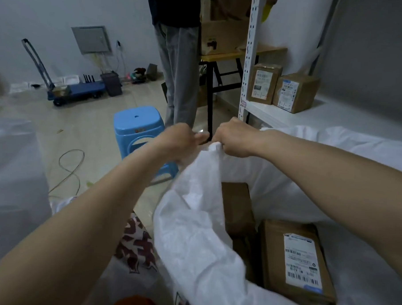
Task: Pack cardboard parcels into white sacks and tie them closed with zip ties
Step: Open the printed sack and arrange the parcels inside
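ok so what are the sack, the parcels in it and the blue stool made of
Sack: looks like woven plastic, matte white, crinkled with a faint weave.
Parcels: brown corrugated cardboard, dull, with a printed paper label.
Stool: moulded plastic, smooth with a slight sheen.

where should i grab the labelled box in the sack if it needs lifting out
Grip the labelled box by its two long side edges, coming straight down through the open mouth of the white sack. It lies flat, label up, so the bottom cannot be reached. Another parcel sits to its left, so that side looks tight. Both hands are busy at the sack's rim.
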A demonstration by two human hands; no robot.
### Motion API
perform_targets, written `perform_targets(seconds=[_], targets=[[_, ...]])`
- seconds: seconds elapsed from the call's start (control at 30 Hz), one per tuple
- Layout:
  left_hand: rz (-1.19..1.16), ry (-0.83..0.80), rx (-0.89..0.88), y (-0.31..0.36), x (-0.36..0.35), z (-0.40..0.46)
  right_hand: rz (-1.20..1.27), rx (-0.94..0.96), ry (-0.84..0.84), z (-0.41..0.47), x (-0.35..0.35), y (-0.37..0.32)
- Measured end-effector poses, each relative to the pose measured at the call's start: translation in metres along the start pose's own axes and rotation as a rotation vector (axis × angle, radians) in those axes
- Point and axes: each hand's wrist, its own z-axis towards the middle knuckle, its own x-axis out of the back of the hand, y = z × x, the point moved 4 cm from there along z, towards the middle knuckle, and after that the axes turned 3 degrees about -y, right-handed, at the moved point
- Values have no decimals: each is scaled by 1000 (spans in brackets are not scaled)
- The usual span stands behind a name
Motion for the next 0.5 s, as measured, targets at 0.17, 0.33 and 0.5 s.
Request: perform_targets(seconds=[0.17, 0.33, 0.5], targets=[[-79, -295, -85, -18, -9, -39, -2, -37, -80, 12, 0, -1], [-1373, -438, 67, -21, -35, -20, 338, -282, 20, -13, 44, -11], [-1775, -305, 288, -3, -65, -1, 373, -320, -425, -93, 67, -57]])
